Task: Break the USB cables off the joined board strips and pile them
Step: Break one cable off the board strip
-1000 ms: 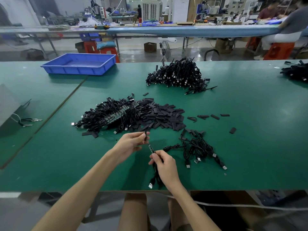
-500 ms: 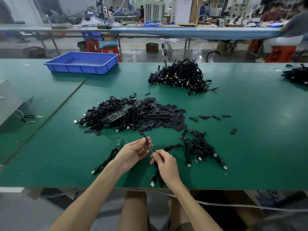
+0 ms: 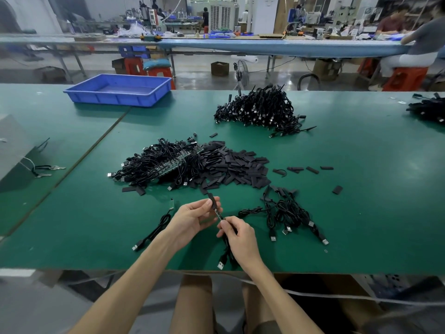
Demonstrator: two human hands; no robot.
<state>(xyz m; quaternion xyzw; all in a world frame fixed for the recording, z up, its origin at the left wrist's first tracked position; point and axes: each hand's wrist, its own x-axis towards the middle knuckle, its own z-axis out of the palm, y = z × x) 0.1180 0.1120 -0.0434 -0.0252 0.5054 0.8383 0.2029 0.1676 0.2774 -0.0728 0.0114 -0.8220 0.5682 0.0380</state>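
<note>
Plug (image 3: 221,265) of the held cable (image 3: 227,247) lies by the tabletop's (image 3: 373,196) near edge, under the right hand (image 3: 239,238), whose grip pinches the cable's upper end. Its board (image 3: 218,212) points away and slightly left, long axis slanting into the left hand (image 3: 192,220), whose grip pinches the sleeve (image 3: 211,198) at the tip. A loose cable (image 3: 154,233) lies left and a small pile (image 3: 289,213) right, with bare green farther right. Beyond sit the strip heap (image 3: 163,162), sleeves (image 3: 238,167), far pile (image 3: 260,109) and tray (image 3: 115,98).

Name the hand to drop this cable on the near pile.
Right, probably: the right hand grips the cable, and the near pile lies on its side; the left hand only pinches the tip.
</note>
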